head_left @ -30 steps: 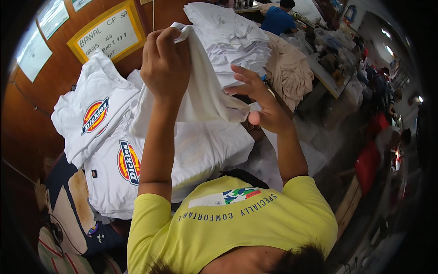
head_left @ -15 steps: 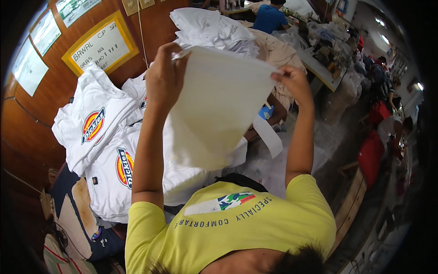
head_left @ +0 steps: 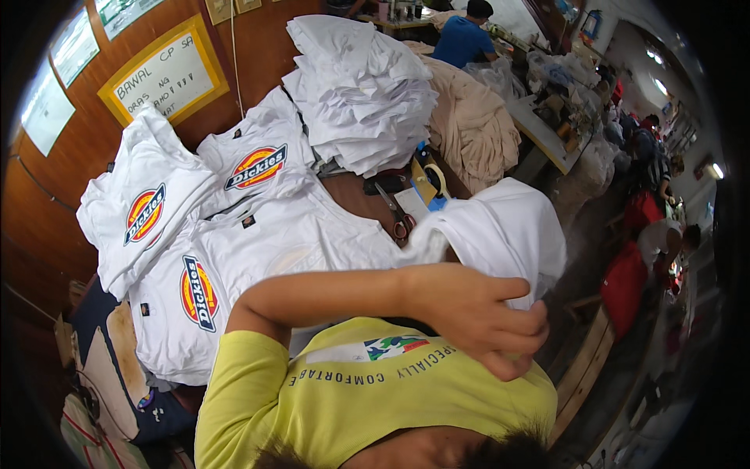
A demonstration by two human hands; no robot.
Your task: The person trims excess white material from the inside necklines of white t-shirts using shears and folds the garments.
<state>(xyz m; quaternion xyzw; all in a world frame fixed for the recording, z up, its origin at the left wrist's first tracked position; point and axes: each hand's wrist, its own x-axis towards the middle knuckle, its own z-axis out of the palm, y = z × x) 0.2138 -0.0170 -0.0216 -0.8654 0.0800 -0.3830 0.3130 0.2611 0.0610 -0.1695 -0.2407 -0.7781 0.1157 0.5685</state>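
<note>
My left forearm crosses in front of my chest, and my left hand (head_left: 488, 313) is at the right with its fingers curled closed. A bunched white cloth (head_left: 512, 230) is right beside that hand, partly blurred; whether the fingers grip it is hidden. My right hand does not show; the cloth covers the area where its arm would be. White shirts with red, yellow and blue emblems lie to the left: one spread shirt (head_left: 258, 242) in the middle, another shirt (head_left: 254, 148) behind it, and a heaped shirt (head_left: 144, 180) at the far left.
A tall pile of white cloth (head_left: 359, 94) stands at the back, beside a beige cloth heap (head_left: 476, 117). Scissors (head_left: 402, 227) and a blue-and-tan tape dispenser (head_left: 430, 184) lie on the brown table (head_left: 348, 191). A wooden bench (head_left: 586, 367) is at the right; a person in blue (head_left: 461, 39) sits beyond.
The white cloth came down from its raised, stretched position and moved right, bunching. My left hand swung down across my chest; my right hand went out of sight. Scissors and dispenser came into view.
</note>
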